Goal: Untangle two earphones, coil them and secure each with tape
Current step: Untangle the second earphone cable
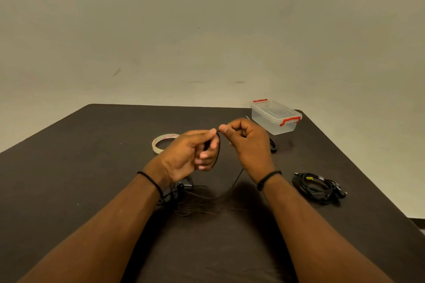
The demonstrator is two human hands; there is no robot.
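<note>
Both hands are raised over the middle of the dark table. My left hand [195,151] pinches a black earphone cable [234,182] between thumb and forefinger, with a loop of it round the curled fingers. My right hand [246,140] pinches the same cable close beside the left fingertips. The cable hangs down from the hands to a loose tangle [184,197] on the table under my left wrist. A second black earphone [318,187] lies bundled at the right, with a small yellow mark on it. A roll of clear tape [161,143] lies flat behind my left hand.
A clear plastic box [274,118] with red clips stands shut at the far right corner of the table [92,167]. A small black item [273,146] lies partly hidden behind my right hand. A plain wall rises beyond the table.
</note>
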